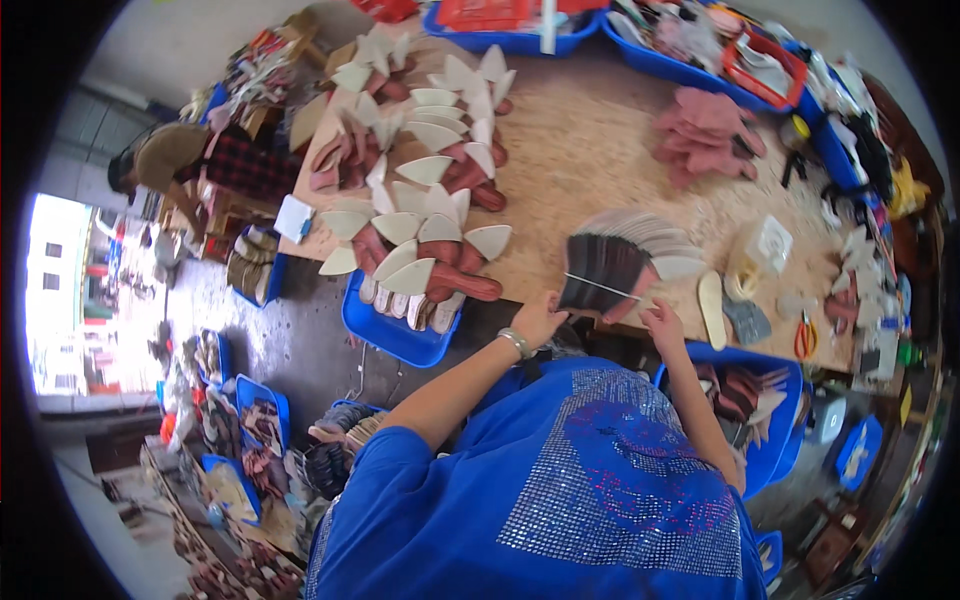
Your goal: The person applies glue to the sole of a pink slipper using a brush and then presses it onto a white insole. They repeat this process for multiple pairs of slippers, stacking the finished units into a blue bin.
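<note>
A fanned bundle of dark insoles (pixel 605 268), tied with a thin pale band, lies at the near edge of the wooden table (pixel 580 150). My left hand (pixel 540 318), a metal bracelet on its wrist, grips the bundle's lower left corner. At the lower right end of the bundle, my right hand (pixel 662 322) has its fingers closed on the light-coloured insoles. Both arms reach out from my blue sequinned shirt.
Maroon shoe parts with cream pointed insoles (pixel 430 170) cover the table's left half. A pink pile (pixel 705 130) lies far right, with a single beige insole (pixel 712 310) and orange scissors (pixel 805 337) nearer. Blue bins (pixel 395 335) stand around; another person (pixel 175 155) crouches at left.
</note>
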Demonstrator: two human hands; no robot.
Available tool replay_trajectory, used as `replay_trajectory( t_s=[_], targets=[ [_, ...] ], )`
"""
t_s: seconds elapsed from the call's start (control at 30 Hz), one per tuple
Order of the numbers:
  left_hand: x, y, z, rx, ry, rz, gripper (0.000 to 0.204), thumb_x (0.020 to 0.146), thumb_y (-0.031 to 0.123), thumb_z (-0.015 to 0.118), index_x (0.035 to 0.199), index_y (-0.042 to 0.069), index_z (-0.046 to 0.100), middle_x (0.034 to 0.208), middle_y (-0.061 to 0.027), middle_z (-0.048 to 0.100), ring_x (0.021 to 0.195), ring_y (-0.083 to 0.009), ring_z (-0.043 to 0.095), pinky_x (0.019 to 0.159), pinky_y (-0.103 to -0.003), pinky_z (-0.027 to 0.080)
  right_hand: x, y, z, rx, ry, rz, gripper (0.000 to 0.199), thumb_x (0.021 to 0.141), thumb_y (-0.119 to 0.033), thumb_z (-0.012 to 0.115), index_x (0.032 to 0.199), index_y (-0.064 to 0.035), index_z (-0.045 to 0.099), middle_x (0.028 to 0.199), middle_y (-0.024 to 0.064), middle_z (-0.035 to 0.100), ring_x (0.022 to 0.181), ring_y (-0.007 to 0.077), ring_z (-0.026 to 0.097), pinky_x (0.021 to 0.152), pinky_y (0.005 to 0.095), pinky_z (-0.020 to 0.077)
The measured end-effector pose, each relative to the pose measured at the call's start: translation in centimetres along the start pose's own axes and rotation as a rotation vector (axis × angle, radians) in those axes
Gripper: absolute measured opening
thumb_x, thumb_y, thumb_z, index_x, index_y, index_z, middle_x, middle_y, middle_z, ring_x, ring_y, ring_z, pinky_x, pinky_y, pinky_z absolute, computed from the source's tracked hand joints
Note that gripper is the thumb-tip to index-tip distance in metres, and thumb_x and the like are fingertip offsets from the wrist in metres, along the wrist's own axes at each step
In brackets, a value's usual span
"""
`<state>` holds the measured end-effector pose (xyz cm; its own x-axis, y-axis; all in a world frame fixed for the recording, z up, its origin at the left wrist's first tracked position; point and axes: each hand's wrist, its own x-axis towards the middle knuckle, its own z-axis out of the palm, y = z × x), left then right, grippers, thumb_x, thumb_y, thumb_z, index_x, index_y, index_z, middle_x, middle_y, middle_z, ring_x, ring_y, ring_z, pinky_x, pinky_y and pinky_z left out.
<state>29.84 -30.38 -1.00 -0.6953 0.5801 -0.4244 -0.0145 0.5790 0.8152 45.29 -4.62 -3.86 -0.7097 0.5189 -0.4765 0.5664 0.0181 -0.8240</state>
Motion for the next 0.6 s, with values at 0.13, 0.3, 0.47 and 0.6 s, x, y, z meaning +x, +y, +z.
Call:
replay_trajectory(
  t_s=[0.13,0.3,0.47,0.6],
  targets=[
    [2.3,-0.2,-1.1,0.185,-0.021,-0.002,0.037,0.081,0.029,0.065,0.107,0.004,0.056,0.094,-0.0167,0.062,0.09,-0.0306,0.061,0.08,-0.038,0.047,1.1,-3.5,0.9,0.132,-0.003,0.225,0.072,0.08,-0.037,0.07,0.136,-0.0029,0.04,0.108,0.0094,0.062,0.093,0.0176,0.06,0.073,0.0309,0.0466],
    [4.0,-2.6,-2.8,0.099,-0.114,0.012,0.04,0.079,0.036,0.067,0.105,0.006,0.057,0.087,-0.0147,0.062,0.082,-0.0286,0.06,0.076,-0.036,0.047,2.6,-4.6,2.2,0.216,-0.179,0.282,0.057,0.082,-0.04,0.068,0.123,-0.0077,0.048,0.106,0.0051,0.059,0.092,0.0147,0.057,0.073,0.0306,0.0417],
    [6.1,-3.7,-2.9,0.034,-0.199,-0.013,0.037,0.083,0.033,0.065,0.104,0.005,0.053,0.09,-0.0098,0.061,0.078,-0.0226,0.057,0.075,-0.033,0.047,3.3,-5.1,3.0,0.246,-0.212,0.38,0.036,0.083,-0.034,0.065,0.106,-0.011,0.052,0.103,0.0039,0.059,0.089,0.0159,0.056,0.075,0.032,0.0395],
    [9.3,-4.6,-1.6,-0.234,-0.468,-0.007,0.043,0.087,0.032,0.061,0.111,0.0,0.047,0.083,-0.0094,0.06,0.069,-0.0177,0.056,0.063,-0.032,0.047,3.3,-5.8,3.6,0.285,-0.148,0.394,0.028,0.083,-0.024,0.064,0.102,-0.0088,0.051,0.098,0.0038,0.06,0.088,0.0172,0.057,0.078,0.0341,0.0435]
  ],
)
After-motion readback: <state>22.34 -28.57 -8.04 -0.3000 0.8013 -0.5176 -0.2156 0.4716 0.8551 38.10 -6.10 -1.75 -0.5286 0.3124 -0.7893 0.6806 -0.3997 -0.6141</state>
